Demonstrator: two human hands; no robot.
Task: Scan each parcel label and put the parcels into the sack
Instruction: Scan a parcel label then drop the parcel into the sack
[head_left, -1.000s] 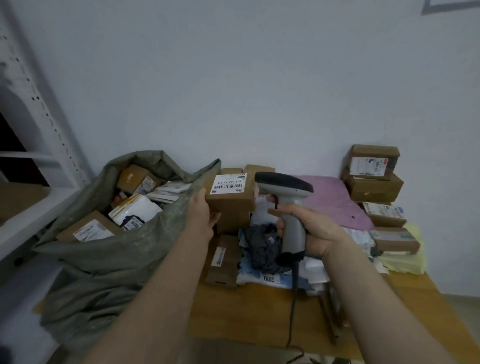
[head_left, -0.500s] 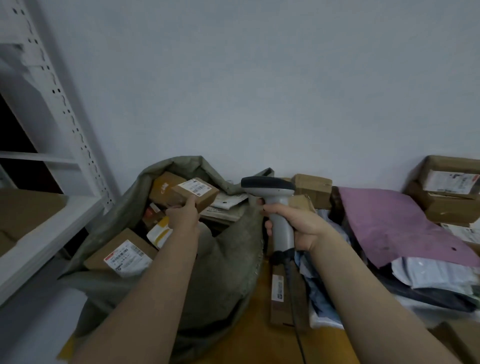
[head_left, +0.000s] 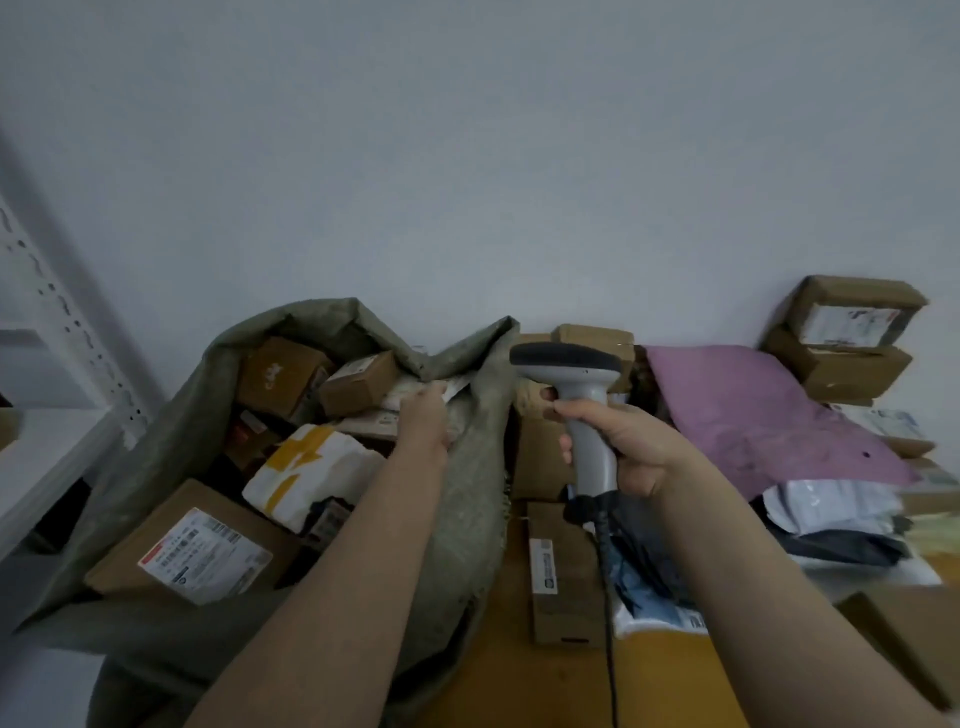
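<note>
A grey-green sack (head_left: 470, 499) stands open at the left, holding several parcels. Among them are a large labelled box (head_left: 192, 551), a white parcel with yellow tape (head_left: 311, 467) and a small brown box (head_left: 358, 387) lying near the top. My left hand (head_left: 423, 421) hovers inside the sack's right rim, just right of the small box, fingers relaxed and holding nothing. My right hand (head_left: 618, 447) grips the handle of the grey barcode scanner (head_left: 569, 364), held upright just right of the sack with its cable hanging down.
A wooden table (head_left: 519, 675) carries a narrow labelled box (head_left: 556, 577), a pink mailer (head_left: 753, 410), soft bags and stacked boxes (head_left: 852, 332) along the wall. Another box (head_left: 909, 639) sits at the lower right. A white metal shelf rack (head_left: 57, 441) stands left.
My left hand carried the small brown box from in front of the scanner over to the sack and let it go there. The scanner hand stayed about level.
</note>
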